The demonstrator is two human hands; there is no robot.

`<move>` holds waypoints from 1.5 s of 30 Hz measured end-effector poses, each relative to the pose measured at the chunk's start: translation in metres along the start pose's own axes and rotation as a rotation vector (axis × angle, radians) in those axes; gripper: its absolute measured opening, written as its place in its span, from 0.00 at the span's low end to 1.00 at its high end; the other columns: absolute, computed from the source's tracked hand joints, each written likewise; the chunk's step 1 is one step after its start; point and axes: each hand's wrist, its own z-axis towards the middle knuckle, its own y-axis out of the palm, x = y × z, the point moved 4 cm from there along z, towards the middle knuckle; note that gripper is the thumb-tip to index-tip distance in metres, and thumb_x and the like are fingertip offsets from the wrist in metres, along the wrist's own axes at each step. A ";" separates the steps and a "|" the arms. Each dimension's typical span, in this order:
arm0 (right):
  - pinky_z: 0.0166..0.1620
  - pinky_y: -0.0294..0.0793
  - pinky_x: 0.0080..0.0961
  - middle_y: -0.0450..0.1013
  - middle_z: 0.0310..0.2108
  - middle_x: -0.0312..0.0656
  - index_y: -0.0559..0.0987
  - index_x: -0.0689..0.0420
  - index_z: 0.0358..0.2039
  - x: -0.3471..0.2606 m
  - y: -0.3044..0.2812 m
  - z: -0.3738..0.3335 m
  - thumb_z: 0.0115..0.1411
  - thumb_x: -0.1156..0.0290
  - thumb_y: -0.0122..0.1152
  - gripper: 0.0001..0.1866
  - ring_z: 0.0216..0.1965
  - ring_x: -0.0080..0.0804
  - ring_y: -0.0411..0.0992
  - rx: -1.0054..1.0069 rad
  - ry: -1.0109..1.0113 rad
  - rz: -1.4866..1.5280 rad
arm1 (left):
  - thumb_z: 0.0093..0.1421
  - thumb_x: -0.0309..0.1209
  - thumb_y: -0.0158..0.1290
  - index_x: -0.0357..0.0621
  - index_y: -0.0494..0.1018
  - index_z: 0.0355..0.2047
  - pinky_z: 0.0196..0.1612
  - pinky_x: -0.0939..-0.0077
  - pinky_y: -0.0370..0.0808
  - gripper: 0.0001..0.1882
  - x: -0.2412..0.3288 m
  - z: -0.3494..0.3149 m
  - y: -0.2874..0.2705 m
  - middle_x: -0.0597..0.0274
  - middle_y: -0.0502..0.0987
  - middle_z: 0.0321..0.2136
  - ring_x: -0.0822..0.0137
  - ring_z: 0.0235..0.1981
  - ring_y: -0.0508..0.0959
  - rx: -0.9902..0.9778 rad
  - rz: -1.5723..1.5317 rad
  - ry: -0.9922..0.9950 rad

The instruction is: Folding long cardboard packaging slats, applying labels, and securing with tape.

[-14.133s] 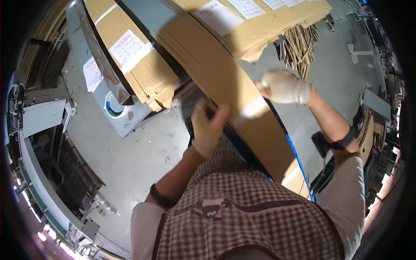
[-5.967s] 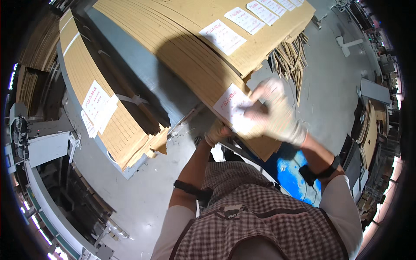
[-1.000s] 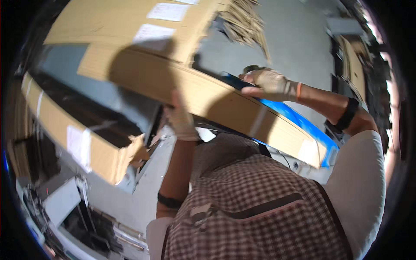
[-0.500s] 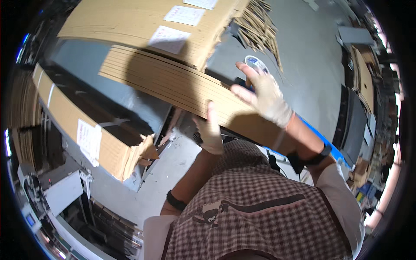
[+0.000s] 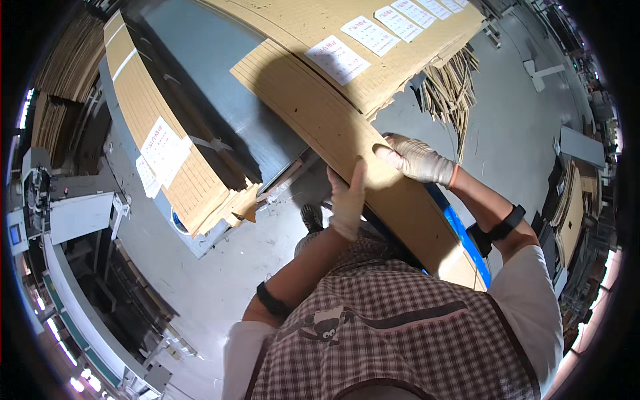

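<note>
A long tan cardboard strip (image 5: 307,110), scored with lines along its length, runs slantwise from the upper middle down toward my right side. My left hand (image 5: 348,203), in a pale glove, grips its near edge, the thumb on top and some fingers hidden below. Across from it, my gloved right hand (image 5: 423,161) closes round the far edge with the thumb over the upper face. Beyond the strip, and close against it, lies a large cardboard stack (image 5: 400,60) bearing several white paper labels.
A strapped bundle of cardboard strips (image 5: 143,107) lies at the left on a grey table (image 5: 213,60). Thin cardboard offcuts (image 5: 450,87) hang beyond the labelled stack. A blue edge (image 5: 467,233) runs beneath the strip at right. A pale machine frame (image 5: 80,220) stands far left.
My right hand has come down from above the strip, fingers spread, to grip its far edge. My left hand stays at the near edge. The view has swung, and the strip slants more steeply.
</note>
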 end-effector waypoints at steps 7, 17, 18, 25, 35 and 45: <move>0.40 0.78 0.37 0.78 0.38 0.46 0.67 0.49 0.64 -0.094 -0.034 -0.057 0.61 0.70 0.57 0.29 0.38 0.49 0.78 -0.118 -0.416 0.237 | 0.55 0.30 0.67 0.38 0.63 0.51 0.44 0.77 0.74 0.29 0.041 -0.062 -0.035 0.58 0.72 0.44 0.74 0.40 0.74 -0.139 -0.362 0.444; 0.41 0.75 0.33 0.81 0.35 0.46 0.83 0.62 0.40 0.052 -0.069 0.023 0.64 0.53 0.59 0.22 0.34 0.37 0.77 -0.108 -0.178 0.012 | 0.66 0.33 0.53 0.38 0.70 0.38 0.41 0.75 0.70 0.10 -0.041 -0.018 -0.055 0.61 0.75 0.29 0.71 0.33 0.73 -0.287 -0.489 0.026; 0.43 0.76 0.32 0.81 0.38 0.46 0.82 0.63 0.42 0.072 -0.034 0.035 0.65 0.57 0.58 0.20 0.37 0.38 0.78 -0.234 -0.150 0.081 | 0.65 0.34 0.54 0.36 0.70 0.40 0.43 0.73 0.70 0.13 -0.054 -0.003 -0.051 0.60 0.76 0.32 0.71 0.36 0.73 -0.259 -0.187 -0.015; 0.50 0.71 0.36 0.74 0.44 0.49 0.77 0.62 0.45 0.054 0.042 0.047 0.55 0.65 0.67 0.20 0.45 0.42 0.72 0.042 -0.284 0.386 | 0.55 0.61 0.59 0.36 0.65 0.59 0.53 0.71 0.71 0.45 -0.082 0.071 0.003 0.60 0.74 0.49 0.67 0.51 0.73 -0.685 -0.519 0.422; 0.54 0.62 0.41 0.66 0.42 0.43 0.74 0.52 0.34 -0.064 0.029 -0.010 0.35 0.67 0.75 0.24 0.48 0.44 0.64 0.407 -0.301 -0.071 | 0.61 0.34 0.55 0.37 0.78 0.37 0.32 0.73 0.74 0.11 -0.011 -0.004 -0.079 0.64 0.78 0.27 0.71 0.28 0.78 -0.466 0.012 0.124; 0.36 0.78 0.34 0.80 0.28 0.44 0.75 0.52 0.55 -0.063 -0.064 -0.013 0.62 0.60 0.56 0.21 0.30 0.46 0.79 -0.152 -0.305 -0.153 | 0.42 0.46 0.69 0.44 0.72 0.46 0.46 0.56 0.71 0.34 0.073 0.005 0.017 0.58 0.77 0.41 0.52 0.41 0.77 0.163 0.614 1.091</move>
